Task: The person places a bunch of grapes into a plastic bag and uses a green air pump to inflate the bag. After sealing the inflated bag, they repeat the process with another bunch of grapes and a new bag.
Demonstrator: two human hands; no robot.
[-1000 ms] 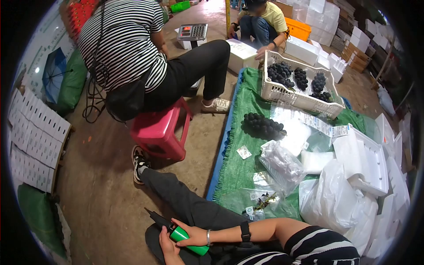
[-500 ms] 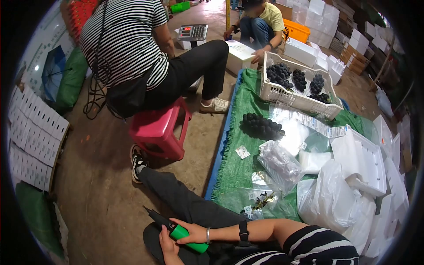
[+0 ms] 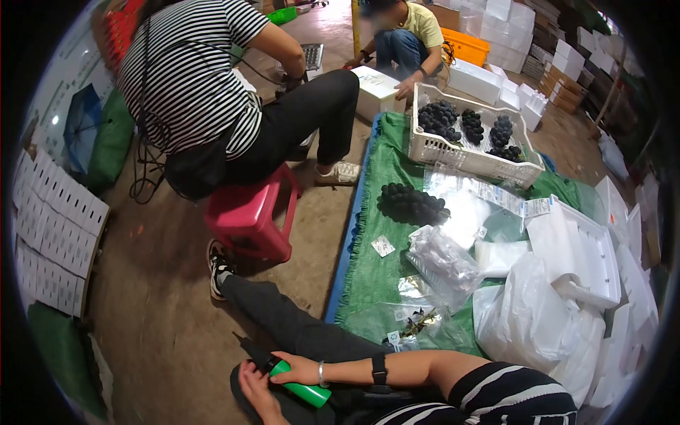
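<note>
My right hand (image 3: pixel 297 369) is wrapped around a green cylinder with a black tapered nozzle (image 3: pixel 304 391). The nozzle points up and to the left, over my lap. Beside the black end is my left hand (image 3: pixel 258 388), its fingers stretched out and apart, close to the cylinder. On the green mat (image 3: pixel 360 273) to my right lies a dark grape bunch (image 3: pixel 414 204). Nearer to me on the mat are a clear plastic bag with stems (image 3: pixel 418 324) and a crumpled clear wrapper (image 3: pixel 443 258).
A white crate (image 3: pixel 482 157) of grape bunches stands at the mat's far end. White plastic bags (image 3: pixel 528 312) and a foam tray (image 3: pixel 598 258) lie at right. One person sits on a red stool (image 3: pixel 244 216); another crouches by a white box (image 3: pixel 375 92). Stacked cartons (image 3: pixel 57 234) stand left.
My left hand's fingers have loosened from the black end and spread; my right hand keeps its hold. The seated person's arm has reached forward over the scale. The view has shifted slightly.
</note>
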